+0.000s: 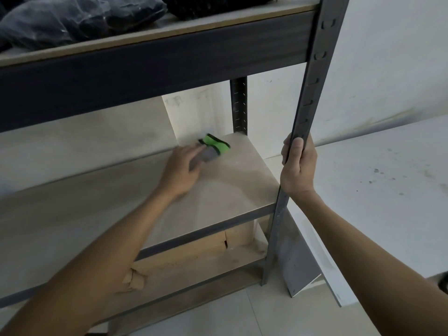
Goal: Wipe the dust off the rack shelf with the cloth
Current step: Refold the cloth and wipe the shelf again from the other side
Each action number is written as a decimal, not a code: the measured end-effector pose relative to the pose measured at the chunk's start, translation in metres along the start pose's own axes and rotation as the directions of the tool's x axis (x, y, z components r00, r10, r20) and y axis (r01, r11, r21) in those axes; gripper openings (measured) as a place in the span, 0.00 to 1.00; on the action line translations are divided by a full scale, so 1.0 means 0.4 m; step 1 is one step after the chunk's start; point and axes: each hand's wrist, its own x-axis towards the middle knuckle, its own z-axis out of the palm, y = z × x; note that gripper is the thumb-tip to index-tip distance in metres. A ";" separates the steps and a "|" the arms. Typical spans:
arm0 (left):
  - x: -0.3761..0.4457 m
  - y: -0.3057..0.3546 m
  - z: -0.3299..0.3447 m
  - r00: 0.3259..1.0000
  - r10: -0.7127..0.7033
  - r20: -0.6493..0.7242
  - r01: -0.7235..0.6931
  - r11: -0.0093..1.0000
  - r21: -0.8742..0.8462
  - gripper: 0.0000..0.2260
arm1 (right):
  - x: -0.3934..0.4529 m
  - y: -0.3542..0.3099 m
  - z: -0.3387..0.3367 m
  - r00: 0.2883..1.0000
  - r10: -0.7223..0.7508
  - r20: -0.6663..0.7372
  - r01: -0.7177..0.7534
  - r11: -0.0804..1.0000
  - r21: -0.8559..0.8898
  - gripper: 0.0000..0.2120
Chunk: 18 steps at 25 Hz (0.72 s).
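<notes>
Cloth [213, 150] lies on the middle rack shelf [232, 190], far right corner, close to the rear upright [238, 105] and the pale wall behind. It is grey with a bright green, dark-edged band at its far end. Left hand [180, 172] rests on the cloth's near-left part, fingers stretched forward and fairly straight over the grey fabric, pressing it to the board; hand and cloth are motion-blurred, so the exact finger contact is hard to read. The green end sticks out past the fingertips, toward the far right. Cloth's long axis runs diagonally, near-left to far-right, roughly in line with the left forearm. Right hand [298, 166] is well apart from the cloth, at the right front corner of the rack, fingers and thumb wrapped round the slotted front upright [308, 98] just above the shelf's level. No brand, label or writing can be read on the cloth, rack or anything else in view. Shelf board is light wood with a faint dusty sheen near the right edge, framed by a dark metal rail at the front. Upper shelf [155, 37] carries dark bagged bundles [72, 20]. A cardboard box [194, 253] sits on the lower shelf, its near-left corner torn. A white panel [378, 190] lies to the right of the rack, speckled with marks.
</notes>
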 end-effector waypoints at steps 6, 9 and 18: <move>0.135 -0.079 0.099 0.963 -0.257 0.080 0.238 0.953 0.189 0.28 | 0.003 0.006 0.001 0.998 -0.031 -0.047 0.029 0.999 -0.035 0.32; 0.145 -0.001 0.122 0.966 -0.187 0.177 0.162 0.976 0.145 0.31 | 0.001 0.006 0.003 0.997 -0.034 -0.069 0.031 0.999 -0.043 0.29; -0.132 0.235 0.133 0.884 0.299 0.360 -0.309 0.950 -0.029 0.22 | -0.019 -0.033 0.002 0.997 -0.033 -0.070 0.033 0.999 -0.003 0.38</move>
